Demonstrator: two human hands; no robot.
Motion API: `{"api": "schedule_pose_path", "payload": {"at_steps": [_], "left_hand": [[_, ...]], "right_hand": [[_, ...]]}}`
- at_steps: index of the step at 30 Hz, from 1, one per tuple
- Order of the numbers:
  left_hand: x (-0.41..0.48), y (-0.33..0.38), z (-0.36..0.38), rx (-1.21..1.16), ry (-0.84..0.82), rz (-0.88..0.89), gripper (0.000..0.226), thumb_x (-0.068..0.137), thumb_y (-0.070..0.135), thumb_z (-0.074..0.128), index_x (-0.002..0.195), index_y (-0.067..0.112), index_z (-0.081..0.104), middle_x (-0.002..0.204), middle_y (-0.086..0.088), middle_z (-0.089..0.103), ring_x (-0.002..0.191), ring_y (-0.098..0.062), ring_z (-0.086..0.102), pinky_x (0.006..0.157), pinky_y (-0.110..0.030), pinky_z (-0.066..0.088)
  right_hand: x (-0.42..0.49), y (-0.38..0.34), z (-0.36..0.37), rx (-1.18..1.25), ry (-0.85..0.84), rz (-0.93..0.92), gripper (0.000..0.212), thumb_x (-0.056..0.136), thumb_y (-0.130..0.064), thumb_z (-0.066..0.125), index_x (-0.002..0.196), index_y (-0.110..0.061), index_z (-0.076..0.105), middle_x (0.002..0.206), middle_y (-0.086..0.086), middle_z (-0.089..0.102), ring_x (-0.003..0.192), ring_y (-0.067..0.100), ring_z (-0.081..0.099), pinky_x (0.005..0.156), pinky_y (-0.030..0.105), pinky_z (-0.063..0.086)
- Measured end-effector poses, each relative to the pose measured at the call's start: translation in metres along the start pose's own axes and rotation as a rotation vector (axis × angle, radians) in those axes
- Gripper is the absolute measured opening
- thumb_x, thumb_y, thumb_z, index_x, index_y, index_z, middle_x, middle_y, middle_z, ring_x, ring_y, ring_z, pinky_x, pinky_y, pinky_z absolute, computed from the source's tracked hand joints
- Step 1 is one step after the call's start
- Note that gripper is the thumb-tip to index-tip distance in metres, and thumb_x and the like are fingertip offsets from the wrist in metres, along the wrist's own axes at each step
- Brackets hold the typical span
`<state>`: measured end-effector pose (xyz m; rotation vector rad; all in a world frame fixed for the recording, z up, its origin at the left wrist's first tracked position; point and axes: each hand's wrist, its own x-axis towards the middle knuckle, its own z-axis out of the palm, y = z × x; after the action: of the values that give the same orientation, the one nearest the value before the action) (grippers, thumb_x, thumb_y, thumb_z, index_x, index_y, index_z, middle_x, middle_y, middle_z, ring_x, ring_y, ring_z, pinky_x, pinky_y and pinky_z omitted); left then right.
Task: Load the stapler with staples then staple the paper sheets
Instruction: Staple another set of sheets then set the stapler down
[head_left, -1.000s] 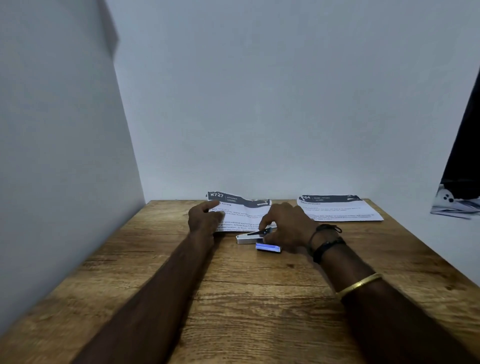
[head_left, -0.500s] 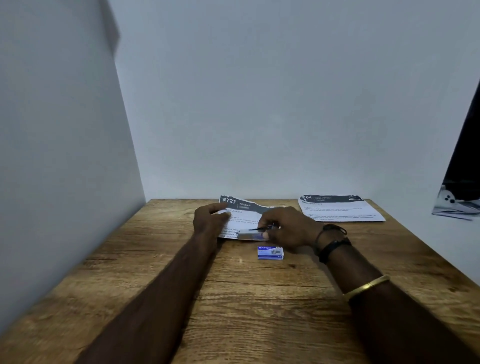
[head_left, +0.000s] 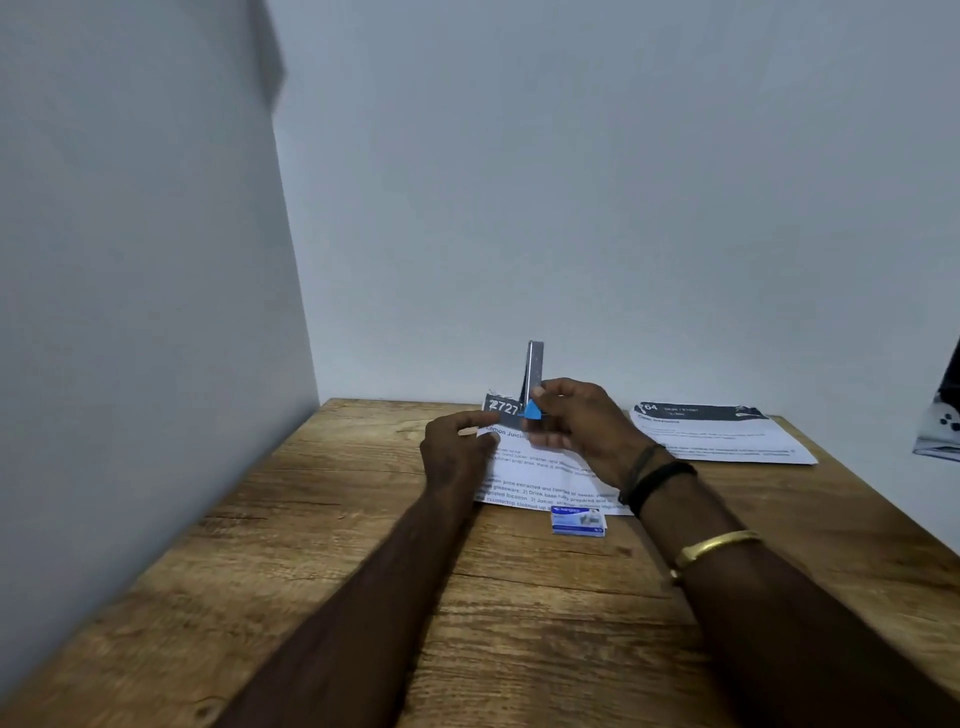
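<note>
My right hand (head_left: 582, 421) grips a small silver stapler (head_left: 534, 374) lifted above the near paper sheets (head_left: 540, 483); its top arm stands swung up vertically, with a blue part at the hinge by my fingertips. My left hand (head_left: 457, 452) rests on the left edge of those printed sheets, fingers curled, with a fingertip near the stapler's base. A small blue and white staple box (head_left: 578, 521) lies on the wooden table (head_left: 363, 571) just in front of the sheets. Whether staples sit inside the stapler is hidden.
A second set of printed sheets (head_left: 722, 434) lies at the back right of the table. Grey walls close off the left and the back. A dark object (head_left: 940, 421) shows at the right edge of view.
My right hand lifted the stapler off the paper and its top arm swung up to vertical. The near sheets slid toward me, up to the staple box.
</note>
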<state>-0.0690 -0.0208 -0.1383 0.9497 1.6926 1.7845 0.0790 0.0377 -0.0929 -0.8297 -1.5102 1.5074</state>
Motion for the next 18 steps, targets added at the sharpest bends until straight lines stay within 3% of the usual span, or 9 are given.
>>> {"api": "schedule_pose_path", "payload": {"at_steps": [5,13,18], "left_hand": [[0.001,0.000,0.003,0.043,-0.003,0.060,0.039,0.078,-0.005,0.072,0.111,0.015,0.079,0.121,-0.009,0.075,0.104,-0.027,0.073,0.092,-0.045,0.060],[-0.001,0.001,0.004,0.042,-0.005,0.105,0.038,0.079,-0.008,0.070,0.110,0.012,0.079,0.116,-0.009,0.076,0.102,-0.028,0.074,0.092,-0.048,0.060],[-0.002,0.002,0.004,0.071,0.005,0.137,0.038,0.079,-0.006,0.071,0.111,0.012,0.079,0.114,-0.008,0.077,0.096,-0.025,0.075,0.087,-0.042,0.062]], "right_hand": [[0.017,-0.002,0.015,-0.070,0.119,-0.058,0.005,0.098,-0.025,0.064,0.099,-0.021,0.068,0.096,0.005,0.071,0.080,0.020,0.068,0.060,0.031,0.058],[0.034,0.003,0.023,-0.164,0.188,-0.155,0.016,0.097,-0.022,0.066,0.112,-0.017,0.067,0.098,0.003,0.074,0.067,0.015,0.062,0.052,0.029,0.050],[0.036,0.008,0.022,-0.213,0.056,-0.151,0.021,0.097,-0.014,0.065,0.115,-0.003,0.065,0.083,0.007,0.070,0.057,0.015,0.056,0.042,0.025,0.037]]}}
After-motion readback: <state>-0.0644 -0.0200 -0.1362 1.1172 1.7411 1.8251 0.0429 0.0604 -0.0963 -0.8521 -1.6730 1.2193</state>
